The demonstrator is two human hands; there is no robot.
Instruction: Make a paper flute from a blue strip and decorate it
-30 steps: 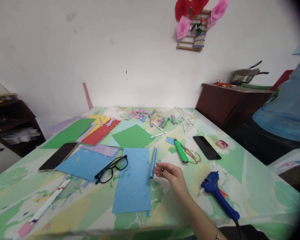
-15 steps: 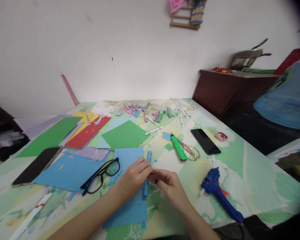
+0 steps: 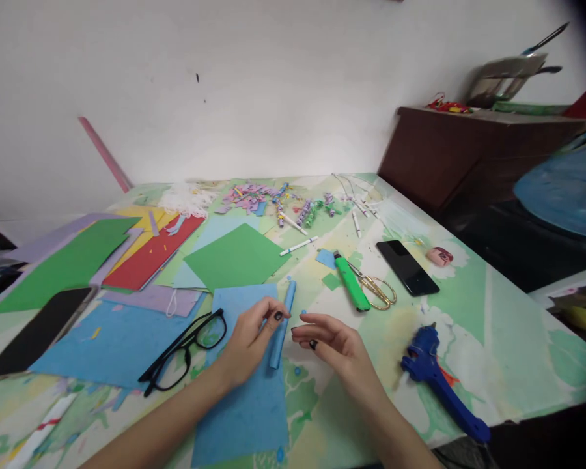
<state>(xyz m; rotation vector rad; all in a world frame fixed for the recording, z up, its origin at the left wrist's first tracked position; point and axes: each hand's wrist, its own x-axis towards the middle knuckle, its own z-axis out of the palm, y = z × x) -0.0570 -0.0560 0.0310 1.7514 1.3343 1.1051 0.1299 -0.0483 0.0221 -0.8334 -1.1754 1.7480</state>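
A rolled blue paper tube [image 3: 286, 303] lies along the right edge of a blue paper sheet [image 3: 244, 404] on the green-patterned table [image 3: 508, 339]. My left hand [image 3: 249, 342] pinches the tube near its middle with thumb and fingertips. My right hand [image 3: 332, 342] hovers just to the right of the tube, fingers spread, holding nothing and a small gap away from it. Black glasses [image 3: 185, 352] rest on the table left of my left hand.
Right of my hands lie a blue glue gun [image 3: 439, 384], a green cutter [image 3: 351, 290], scissors [image 3: 381, 293] and a black phone [image 3: 407, 267]. Coloured paper sheets [image 3: 234, 257] and another phone [image 3: 34, 332] cover the left. A brown cabinet [image 3: 469, 150] stands at back right.
My left hand came into view and took the tube. The right hand, touching the tube half a second ago, has drawn off to the right. The view tilted downward.
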